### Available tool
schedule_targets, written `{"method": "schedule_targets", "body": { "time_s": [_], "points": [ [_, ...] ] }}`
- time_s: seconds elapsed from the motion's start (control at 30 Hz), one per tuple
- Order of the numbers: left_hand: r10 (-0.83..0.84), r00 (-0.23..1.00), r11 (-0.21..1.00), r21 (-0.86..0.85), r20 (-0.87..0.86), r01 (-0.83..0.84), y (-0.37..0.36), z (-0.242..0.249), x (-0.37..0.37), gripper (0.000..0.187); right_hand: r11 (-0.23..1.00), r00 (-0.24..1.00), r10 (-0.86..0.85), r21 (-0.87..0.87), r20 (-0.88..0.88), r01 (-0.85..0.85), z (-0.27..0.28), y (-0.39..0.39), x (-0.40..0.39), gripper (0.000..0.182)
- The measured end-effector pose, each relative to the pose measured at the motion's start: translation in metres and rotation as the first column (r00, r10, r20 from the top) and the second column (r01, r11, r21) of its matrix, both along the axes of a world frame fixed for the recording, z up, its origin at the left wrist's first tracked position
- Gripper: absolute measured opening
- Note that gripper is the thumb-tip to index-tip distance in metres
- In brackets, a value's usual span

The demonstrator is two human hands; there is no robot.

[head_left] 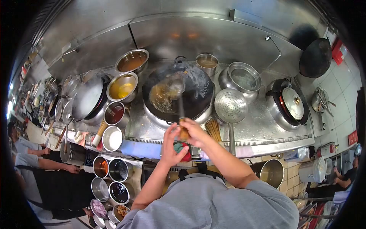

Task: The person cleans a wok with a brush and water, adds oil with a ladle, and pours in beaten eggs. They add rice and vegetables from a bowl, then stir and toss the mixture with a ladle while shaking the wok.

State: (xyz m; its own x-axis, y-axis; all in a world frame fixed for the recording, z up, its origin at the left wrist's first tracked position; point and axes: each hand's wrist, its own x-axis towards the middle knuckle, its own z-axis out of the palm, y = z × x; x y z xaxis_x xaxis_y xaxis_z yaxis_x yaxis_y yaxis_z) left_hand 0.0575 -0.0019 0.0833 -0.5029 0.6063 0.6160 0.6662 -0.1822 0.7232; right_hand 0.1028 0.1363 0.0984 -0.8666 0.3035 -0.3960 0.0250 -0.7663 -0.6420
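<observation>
Right hand (192,131) is gripping the wooden end of the ladle (174,86), fingers clenched round the handle near the desk's front edge. Left hand (172,143) is sitting just beside it, palm half open, fingers spread; whether it is touching the handle, cannot tell. The ladle bowl is hanging over the middle of the big black wok (177,93), holding or skimming a brownish liquid pooled on the wok's left side. The wok is sitting on the steel desk (263,126) straight ahead.

Left of the wok: bowls with yellow oil (122,87), brown sauce (131,61) and dark red sauce (114,113). Right: a perforated strainer (230,105), an empty steel pot (243,78), a lidded pan (291,103). A green-and-red cloth (182,150) is lying below the hands.

Judged step: ladling or stirring liquid in the wok, mid-cook. Next move probably calls for keeping the ladle level and a steady right-hand grip so nothing is slopping over the rim.

Another person's arms are showing at far left.
</observation>
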Motion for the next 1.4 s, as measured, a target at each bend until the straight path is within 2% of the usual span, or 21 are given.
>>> {"method": "schedule_targets", "body": {
  "time_s": [0.03, 0.1, 0.13, 0.17, 0.2, 0.23, 0.3, 0.37, 0.43, 0.5, 0.53, 0.57, 0.63, 0.7, 0.77, 0.9, 1.0, 1.07, 1.13, 1.37, 1.4],
  "points": [
    [-0.002, 1.0, 1.0, -0.002, 0.003, 0.002, 0.009, -0.002, -0.001, 0.049, 0.985, 0.985, 0.16, 0.053, 0.066, -0.164, -0.001, 0.002, -0.001, 0.011],
    [0.077, 0.996, 0.99, 0.119, 0.037, -0.081, 0.031, -0.011, -0.009, 0.037, 0.971, 0.976, 0.209, 0.111, 0.054, -0.214, -0.044, 0.002, 0.002, 0.024],
    [0.092, 0.979, 0.994, 0.071, -0.184, -0.081, 0.039, -0.008, -0.018, 0.026, 0.825, 0.939, 0.284, 0.45, 0.193, -0.342, -0.054, 0.01, 0.016, 0.03],
    [0.091, 0.979, 0.994, 0.073, -0.183, -0.079, 0.049, 0.001, -0.022, 0.026, 0.547, 0.889, 0.299, 0.702, 0.346, -0.457, -0.064, 0.022, 0.036, 0.037],
    [0.0, 0.968, 0.999, 0.045, -0.252, 0.012, 0.058, 0.016, -0.026, 0.024, 0.143, 0.841, 0.12, 0.829, 0.527, -0.54, -0.083, 0.03, 0.059, 0.041],
    [-0.086, 0.945, 0.995, 0.013, -0.317, 0.095, 0.067, 0.033, -0.03, 0.022, -0.279, 0.791, -0.121, 0.744, 0.599, -0.606, -0.1, 0.037, 0.083, 0.044],
    [-0.136, 0.924, 0.986, 0.04, -0.358, 0.161, 0.091, 0.064, -0.035, 0.026, -0.298, 0.629, -0.338, 0.554, 0.701, -0.777, -0.117, 0.052, 0.124, 0.054],
    [-0.391, 0.856, 0.92, -0.166, -0.337, 0.355, 0.102, 0.086, -0.039, 0.02, -0.254, 0.55, -0.307, 0.49, 0.777, -0.834, -0.137, 0.06, 0.137, 0.063],
    [-0.321, 0.929, 0.947, -0.034, -0.183, 0.32, 0.112, 0.096, -0.034, 0.017, -0.218, 0.465, -0.273, 0.416, 0.842, -0.883, -0.16, 0.078, 0.15, 0.073],
    [-0.148, 0.989, 0.97, 0.198, 0.019, 0.141, 0.11, 0.106, -0.036, 0.014, 0.436, 0.816, 0.009, 0.732, 0.578, -0.523, -0.177, 0.109, 0.165, 0.076],
    [-0.053, 0.989, 0.96, 0.278, 0.136, 0.013, 0.107, 0.098, -0.045, 0.011, 0.785, 0.882, 0.023, 0.537, 0.471, -0.308, -0.136, 0.112, 0.174, 0.074],
    [0.033, 0.967, 0.932, 0.342, 0.254, -0.122, 0.099, 0.09, -0.054, 0.009, 0.978, 0.929, -0.01, 0.198, 0.37, -0.068, -0.081, 0.108, 0.184, 0.074],
    [-0.078, 0.838, 0.897, 0.404, 0.539, -0.176, 0.071, 0.074, -0.062, 0.01, 0.916, 0.95, -0.171, 0.398, 0.26, 0.056, -0.068, 0.118, 0.213, 0.071],
    [-0.031, 0.758, 0.924, 0.308, 0.651, -0.226, 0.04, 0.044, -0.061, 0.02, 0.511, 0.929, -0.236, 0.849, 0.287, -0.132, -0.06, 0.147, 0.215, 0.065],
    [0.043, 0.668, 0.95, 0.177, 0.743, -0.258, 0.021, 0.037, -0.046, 0.025, -0.017, 0.917, -0.346, 0.976, 0.199, -0.218, -0.003, 0.152, 0.175, 0.057],
    [0.081, 0.663, 0.944, 0.157, 0.744, -0.292, 0.016, 0.048, -0.043, 0.026, -0.175, 0.972, -0.114, 0.959, 0.207, -0.224, 0.009, 0.17, 0.039, 0.055],
    [0.062, 0.671, 0.938, 0.186, 0.739, -0.292, 0.015, 0.058, -0.063, 0.025, -0.32, 0.875, 0.071, 0.842, 0.479, -0.434, -0.033, 0.2, -0.069, 0.044],
    [0.073, 0.655, 0.944, 0.159, 0.752, -0.288, 0.014, 0.061, -0.08, 0.026, -0.354, 0.824, 0.068, 0.786, 0.563, -0.508, -0.027, 0.194, -0.1, 0.04],
    [0.079, 0.69, 0.947, 0.162, 0.719, -0.277, 0.023, 0.056, -0.096, 0.026, -0.466, 0.785, -0.257, 0.639, 0.564, -0.612, -0.017, 0.178, -0.123, 0.043],
    [0.043, 0.868, 0.992, 0.082, 0.494, -0.095, 0.037, 0.05, -0.123, 0.022, -0.5, 0.847, -0.185, 0.694, 0.498, -0.518, -0.011, 0.167, -0.103, 0.028],
    [0.116, 0.931, 0.984, 0.09, 0.347, -0.156, 0.03, 0.06, -0.124, 0.019, -0.611, 0.807, -0.245, 0.561, 0.538, -0.559, -0.02, 0.189, -0.102, 0.028]
  ]
}}
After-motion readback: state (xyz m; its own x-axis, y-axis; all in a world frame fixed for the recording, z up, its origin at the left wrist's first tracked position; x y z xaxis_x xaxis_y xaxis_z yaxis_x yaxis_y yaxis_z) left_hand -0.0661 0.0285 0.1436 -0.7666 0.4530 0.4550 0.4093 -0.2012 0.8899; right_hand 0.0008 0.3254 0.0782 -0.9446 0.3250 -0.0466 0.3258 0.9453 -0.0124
